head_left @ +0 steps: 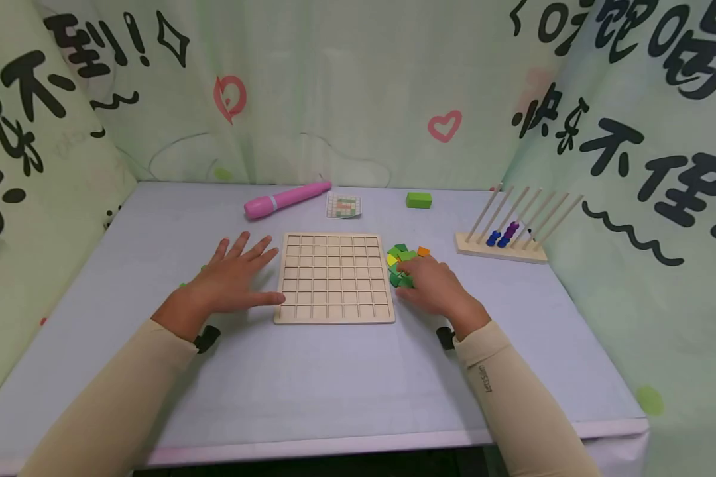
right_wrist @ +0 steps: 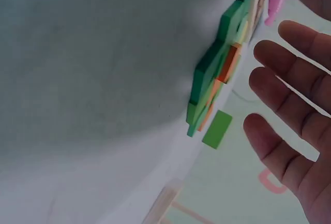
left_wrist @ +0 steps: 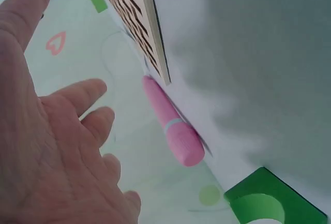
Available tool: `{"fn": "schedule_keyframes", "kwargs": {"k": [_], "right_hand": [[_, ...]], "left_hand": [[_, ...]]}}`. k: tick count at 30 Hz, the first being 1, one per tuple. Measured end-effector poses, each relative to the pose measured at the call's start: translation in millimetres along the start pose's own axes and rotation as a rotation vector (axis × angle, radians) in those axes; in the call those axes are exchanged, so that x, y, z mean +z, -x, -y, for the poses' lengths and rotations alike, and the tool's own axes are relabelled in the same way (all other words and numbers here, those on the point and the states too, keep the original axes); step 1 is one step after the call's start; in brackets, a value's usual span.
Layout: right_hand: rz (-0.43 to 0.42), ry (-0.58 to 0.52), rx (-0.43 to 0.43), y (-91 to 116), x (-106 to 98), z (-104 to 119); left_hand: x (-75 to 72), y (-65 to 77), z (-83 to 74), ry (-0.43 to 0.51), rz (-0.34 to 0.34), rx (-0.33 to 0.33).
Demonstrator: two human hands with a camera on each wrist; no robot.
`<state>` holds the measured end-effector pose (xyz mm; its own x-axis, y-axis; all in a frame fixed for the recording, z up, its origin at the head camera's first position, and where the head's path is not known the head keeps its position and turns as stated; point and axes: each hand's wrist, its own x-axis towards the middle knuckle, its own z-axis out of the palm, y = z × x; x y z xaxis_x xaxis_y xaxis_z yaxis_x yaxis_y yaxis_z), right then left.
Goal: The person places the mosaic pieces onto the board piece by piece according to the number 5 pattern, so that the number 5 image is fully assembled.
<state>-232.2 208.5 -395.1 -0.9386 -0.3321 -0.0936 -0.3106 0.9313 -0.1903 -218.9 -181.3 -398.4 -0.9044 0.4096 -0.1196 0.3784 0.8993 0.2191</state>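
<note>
A square wooden grid board (head_left: 336, 278) lies flat at the middle of the table. To its left my left hand (head_left: 227, 279) is spread wide, palm down, its thumb tip at the board's edge; whether it touches I cannot tell. The left wrist view shows these fingers straight and holding nothing. My right hand (head_left: 438, 286) hovers at a small pile of green, yellow and orange pieces (head_left: 402, 256) right of the board, hiding part of it. In the right wrist view, its fingers (right_wrist: 274, 87) are loosely extended, apart from the stacked green and orange pieces (right_wrist: 209, 79).
Behind the board lie a pink pen-shaped object (head_left: 288, 200) and a small printed card (head_left: 343, 205). A green block (head_left: 419, 200) sits farther right, then a wooden peg rack (head_left: 501, 248) with blue and purple beads. Green pieces (left_wrist: 274, 198) lie by the left hand. Curtains enclose the table.
</note>
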Motion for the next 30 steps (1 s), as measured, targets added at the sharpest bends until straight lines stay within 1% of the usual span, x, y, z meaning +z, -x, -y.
{"fn": "schedule_keyframes", "kwargs": {"k": [3, 6, 9, 14, 19, 23, 26, 30], "right_hand": [[0.023, -0.037, -0.005, -10, 2, 1], [0.049, -0.05, 0.022, -19, 4, 3], [0.074, -0.042, 0.05, -26, 5, 6], [0.101, -0.017, 0.085, -34, 7, 10], [0.11, -0.005, 0.109, -36, 9, 12], [0.112, -0.017, 0.101, -37, 9, 12], [0.117, -0.046, 0.083, -38, 9, 9], [0.117, -0.096, 0.067, -39, 9, 5]], "left_hand": [[-1.1, -4.9, -0.4, 0.029, 0.037, 0.014], [-1.1, -8.4, -0.4, 0.062, 0.09, 0.007], [-0.2, -11.3, 0.5, 0.084, 0.138, 0.004], [0.7, -15.9, 0.2, 0.132, 0.175, 0.028], [3.0, -21.3, -2.4, 0.179, 0.228, 0.011], [6.0, -23.0, -3.8, 0.217, 0.264, -0.005], [7.1, -22.9, -4.7, 0.236, 0.289, -0.013], [7.4, -23.2, -4.8, 0.237, 0.3, -0.023]]}}
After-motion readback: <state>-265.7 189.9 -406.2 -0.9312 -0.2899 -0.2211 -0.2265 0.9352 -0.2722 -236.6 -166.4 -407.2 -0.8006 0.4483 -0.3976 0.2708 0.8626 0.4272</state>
